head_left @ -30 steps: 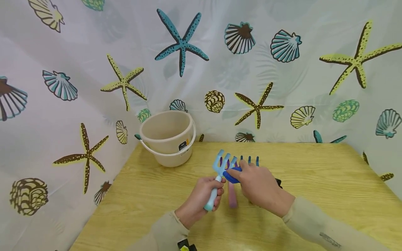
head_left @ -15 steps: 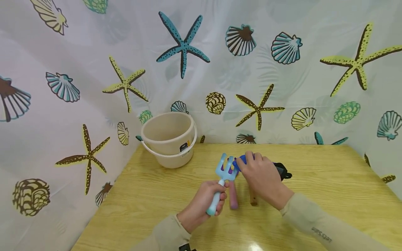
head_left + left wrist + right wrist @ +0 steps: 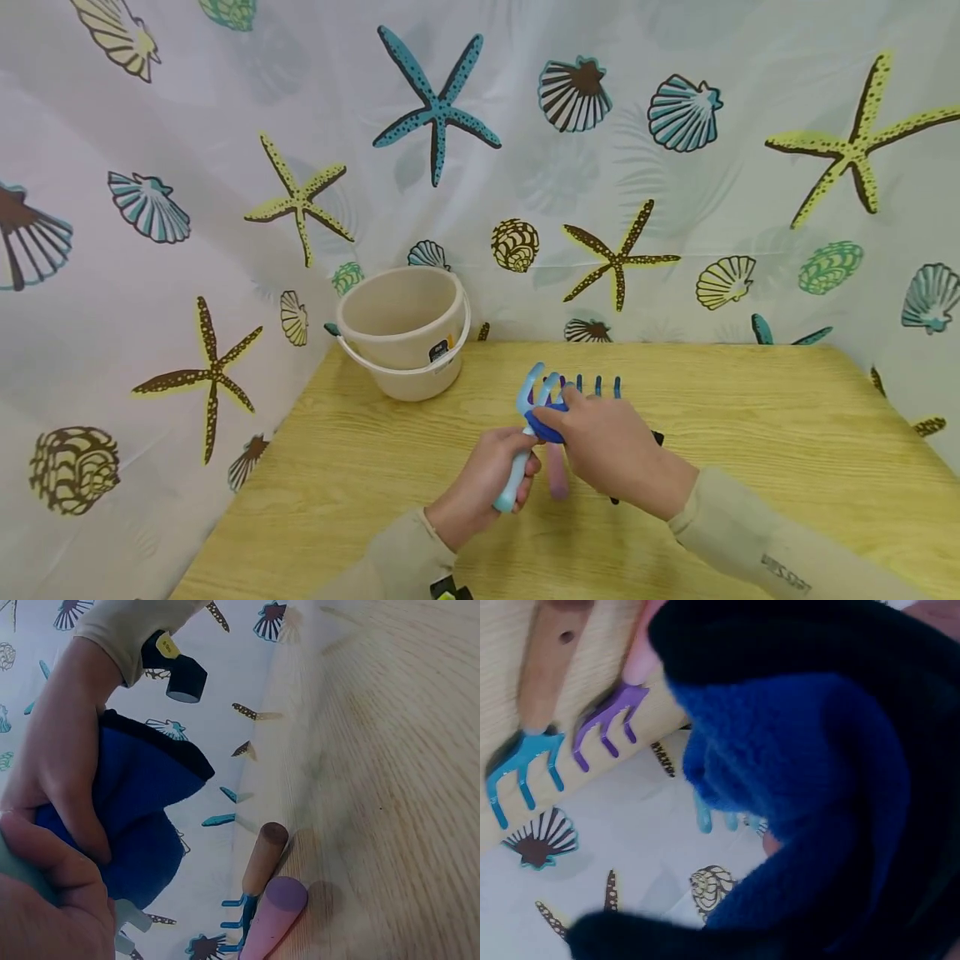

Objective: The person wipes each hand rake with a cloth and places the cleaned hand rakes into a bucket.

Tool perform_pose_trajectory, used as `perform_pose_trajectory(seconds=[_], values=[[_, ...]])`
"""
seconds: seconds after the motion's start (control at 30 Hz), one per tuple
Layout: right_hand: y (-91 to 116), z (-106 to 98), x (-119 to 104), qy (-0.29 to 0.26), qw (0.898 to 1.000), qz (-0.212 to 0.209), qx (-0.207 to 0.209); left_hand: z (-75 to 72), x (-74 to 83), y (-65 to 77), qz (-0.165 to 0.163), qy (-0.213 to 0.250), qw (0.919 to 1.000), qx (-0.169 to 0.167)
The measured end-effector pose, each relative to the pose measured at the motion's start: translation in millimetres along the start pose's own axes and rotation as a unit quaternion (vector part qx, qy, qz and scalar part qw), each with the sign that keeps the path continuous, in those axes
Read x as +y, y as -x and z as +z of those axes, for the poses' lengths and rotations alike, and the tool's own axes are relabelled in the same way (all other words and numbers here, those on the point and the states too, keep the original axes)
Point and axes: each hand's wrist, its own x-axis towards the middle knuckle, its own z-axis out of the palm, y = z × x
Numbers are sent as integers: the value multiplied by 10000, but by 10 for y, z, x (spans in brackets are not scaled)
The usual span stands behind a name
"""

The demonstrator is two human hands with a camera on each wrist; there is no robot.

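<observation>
A light blue hand fork (image 3: 513,482) is tilted up in my left hand (image 3: 480,479), which grips its handle. My right hand (image 3: 615,446) holds a blue cloth (image 3: 546,423) with dark edging against the fork where handle and head meet. Seen from the left wrist, the cloth (image 3: 142,810) hangs in folds from the right hand's fingers. In the right wrist view it covers most of the fork, leaving some tine tips visible. Behind the hands lie a purple rake with a pink handle (image 3: 557,475) and a blue rake (image 3: 526,761) with a wooden handle, partly hidden.
A beige bucket (image 3: 405,358) with a white handle stands at the back left of the wooden table (image 3: 750,433). A curtain (image 3: 480,192) printed with shells and starfish rises along the back and sides.
My right hand shifted right and up with the cloth, then came back left and down onto the fork's neck. The left hand has kept its grip on the handle, nearly still.
</observation>
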Motion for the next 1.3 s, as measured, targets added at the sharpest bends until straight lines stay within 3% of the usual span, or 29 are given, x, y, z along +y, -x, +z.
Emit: perform_pose_trajectory(seconds=[0.1, 0.3, 0.43, 0.57, 0.87, 1.13, 1.3], values=[[-12, -4, 2, 61, 9999, -106, 36, -9, -15, -20, -15, -56, 10000, 38], [-29, 111, 86, 784, 9967, -184, 96, 29, -45, -34, -95, -202, 9998, -7], [-12, 59, 89, 548, 9984, -105, -78, 21, -62, -11, -98, -250, 9996, -47], [-3, -61, 28, 190, 9996, -194, 66, 6, -21, -10, -41, -310, 9995, -35], [-97, -22, 7, 511, 9975, 386, 289, 120, 29, 37, -323, -456, 9979, -324], [-18, -106, -71, 194, 9987, -31, -472, 38, -22, 11, -306, -283, 9989, -226], [52, -169, -65, -129, 9978, 132, -629, 1, -41, -8, -282, -238, 9992, -169]])
